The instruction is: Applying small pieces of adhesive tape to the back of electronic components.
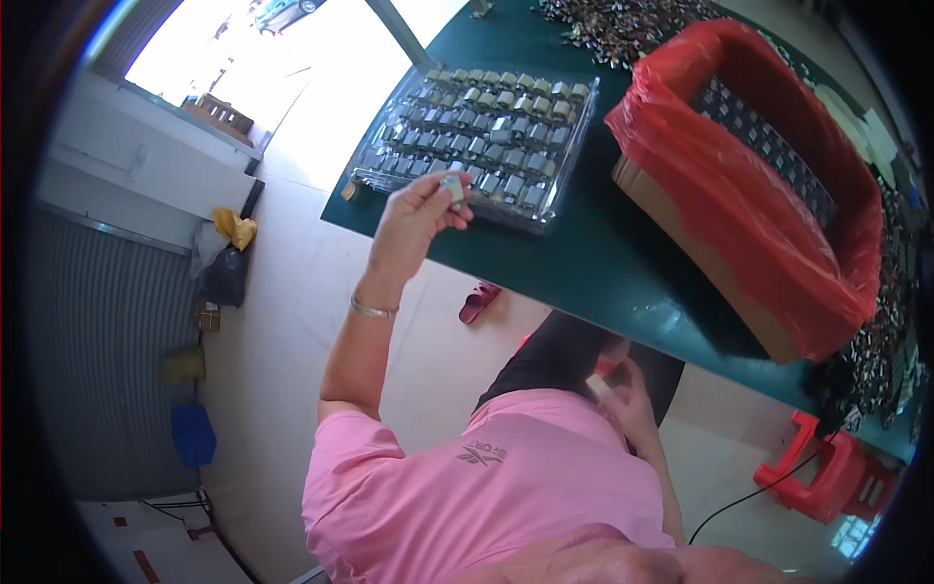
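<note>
My left hand (418,216) is raised at the near edge of the green table, finger and thumb pinching a small boxy part (452,187) with a pale face. Just beyond it lies a clear plastic tray (552,216) holding rows of similar small silver and cream parts (501,131). Low by my lap, my right hand (632,397) is bent closed beside a pale, block-shaped piece (597,387), which it seems to grip; some of its fingers are hidden. A bit of red shows beside those fingers.
A cardboard box lined with a red plastic bag (671,146) stands right of the tray, a dark tray of parts (769,146) inside. Heaps of small loose pieces (632,24) lie on the green table (584,263). A red stool (817,477) and a cable are at lower right.
</note>
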